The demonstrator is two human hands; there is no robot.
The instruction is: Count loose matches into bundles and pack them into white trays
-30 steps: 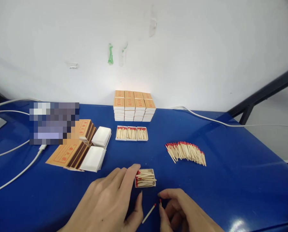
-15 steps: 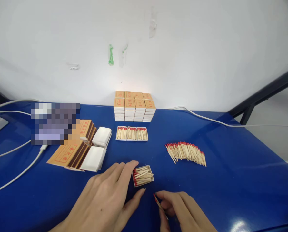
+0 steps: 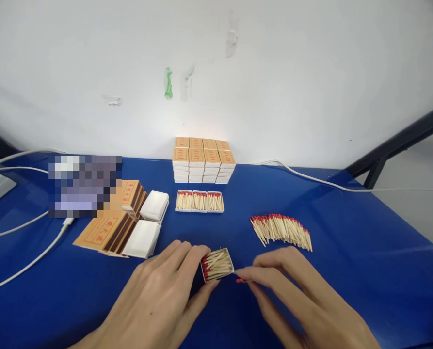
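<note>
A small white matchbox tray (image 3: pixel 218 264) filled with red-headed matches lies tilted on the blue table. Around its left side is my left hand (image 3: pixel 161 286), index finger at the upper left corner and thumb along the near edge, gripping it. To the right of the tray, my right hand (image 3: pixel 292 295) pinches a few matches (image 3: pixel 241 280); their red heads poke out from the fingertips and the sticks are mostly hidden. Farther right, a fanned pile of loose matches (image 3: pixel 281 230) rests on the table. Three filled trays (image 3: pixel 199 201) stand in a row beyond my hands.
Stacked orange-topped matchboxes (image 3: pixel 203 160) stand against the wall. At left are stacks of orange matchbox sleeves (image 3: pixel 102 232) and white trays (image 3: pixel 142 238), beside a pixelated object (image 3: pixel 85 186). White cables (image 3: pixel 30 271) run across the table's left side and back.
My right hand has moved up and right and turned, with its matches now level beside the tray. My left thumb has closed against the tray's near edge.
</note>
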